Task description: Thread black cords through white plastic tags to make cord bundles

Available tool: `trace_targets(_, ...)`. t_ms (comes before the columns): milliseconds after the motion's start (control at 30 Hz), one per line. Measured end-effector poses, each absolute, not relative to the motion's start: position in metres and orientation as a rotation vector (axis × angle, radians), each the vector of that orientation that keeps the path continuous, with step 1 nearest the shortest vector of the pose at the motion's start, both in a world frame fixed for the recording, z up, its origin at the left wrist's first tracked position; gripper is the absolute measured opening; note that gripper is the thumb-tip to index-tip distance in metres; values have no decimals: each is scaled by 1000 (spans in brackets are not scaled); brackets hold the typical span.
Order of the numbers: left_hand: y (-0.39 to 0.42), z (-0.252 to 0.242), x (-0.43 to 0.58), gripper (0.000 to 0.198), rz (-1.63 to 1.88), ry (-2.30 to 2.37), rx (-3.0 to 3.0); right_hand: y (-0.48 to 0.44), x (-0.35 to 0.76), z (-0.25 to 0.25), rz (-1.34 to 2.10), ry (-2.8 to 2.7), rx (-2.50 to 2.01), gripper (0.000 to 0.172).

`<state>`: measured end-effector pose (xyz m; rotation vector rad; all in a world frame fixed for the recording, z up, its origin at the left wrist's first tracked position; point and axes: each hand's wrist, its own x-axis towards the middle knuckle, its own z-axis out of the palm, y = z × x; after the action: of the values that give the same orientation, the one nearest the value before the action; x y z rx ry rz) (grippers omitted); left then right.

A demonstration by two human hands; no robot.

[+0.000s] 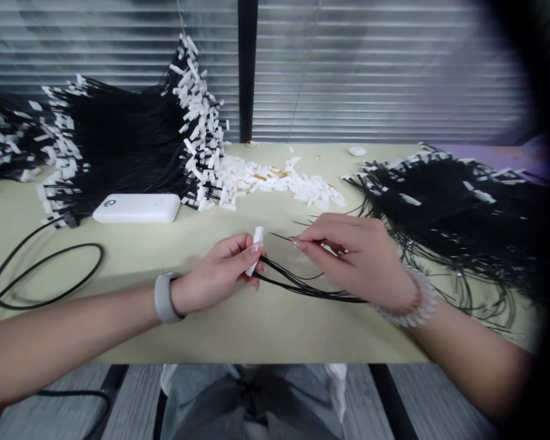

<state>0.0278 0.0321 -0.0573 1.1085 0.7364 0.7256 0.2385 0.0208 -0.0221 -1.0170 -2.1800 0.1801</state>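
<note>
Between the thumb and fingers of my left hand (pixel 227 263) is a white plastic connector (pixel 258 235), tilted slightly. Several black wires (pixel 297 287) run from the connector to the right, passing under my right hand (pixel 352 256). My right thumb and index finger pinch one thin black wire (pixel 282 236), its free end pointing left toward the connector but apart from it. More thin wire ends show just behind my right fingertips. Past both hands lies a loose heap of white connectors (pixel 311 186).
A big stack of black cables (pixel 123 134) with white ends stands at the back left, a white power bank (pixel 137 208) before it. More black wires (pixel 449 214) spread at the right. A black cable (pixel 50 275) loops on the left of the table (pixel 275 336).
</note>
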Motion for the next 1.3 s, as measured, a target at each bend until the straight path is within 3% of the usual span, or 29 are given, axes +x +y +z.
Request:
trace_targets(567, 31, -58, 25, 22, 659, 744, 1253, 20, 237, -23, 253, -2186, -1032, 9)
trace_targets(733, 28, -53, 28, 22, 620, 776, 1442, 19, 232, -25, 487, -2025, -1182, 22)
trace_targets(900, 28, -53, 29, 22, 600, 787, 1537, 17, 225, -33, 272, -2140, -1074, 14)
trace_targets(1300, 25, -52, 31, 23, 548, 793, 1602, 17, 224, -37, 47, -2276, -1080, 17)
